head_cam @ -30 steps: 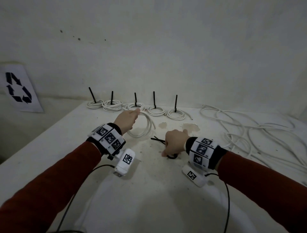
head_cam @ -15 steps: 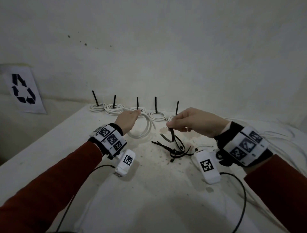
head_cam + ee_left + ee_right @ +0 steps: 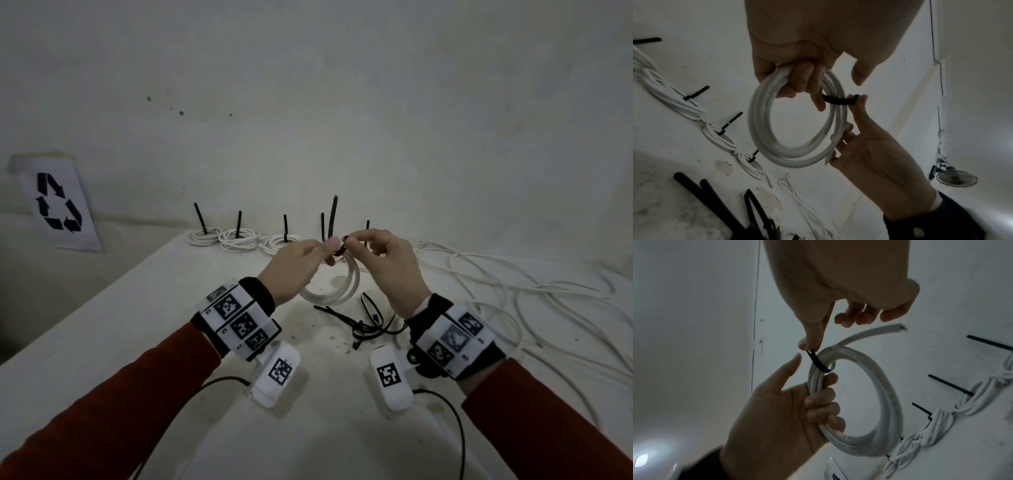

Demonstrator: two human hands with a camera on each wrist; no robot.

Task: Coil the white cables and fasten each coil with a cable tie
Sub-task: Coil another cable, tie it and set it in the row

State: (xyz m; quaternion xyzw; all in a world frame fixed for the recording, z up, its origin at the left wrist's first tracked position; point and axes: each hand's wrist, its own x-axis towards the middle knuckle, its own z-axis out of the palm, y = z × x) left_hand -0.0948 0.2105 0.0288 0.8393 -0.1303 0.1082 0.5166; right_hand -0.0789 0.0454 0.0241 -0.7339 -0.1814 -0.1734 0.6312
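Left hand [image 3: 294, 265] grips white coil [image 3: 337, 291]; right hand [image 3: 387, 263] pinches black cable tie [image 3: 837, 101]; recycling-symbol sign [image 3: 58, 202] on wall, no readable text.

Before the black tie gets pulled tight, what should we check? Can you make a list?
1. Left hand holds the white coil: ok.
2. Cable tie wraps round the coil's strands: ok.
3. Right hand pinches the tie: ok.
4. Tie's tail threaded through its head: cannot tell, fingers hide it.
5. Loose cable end tucked in: not ok, it sticks out.
6. Spare ties nearby on the table: ok.
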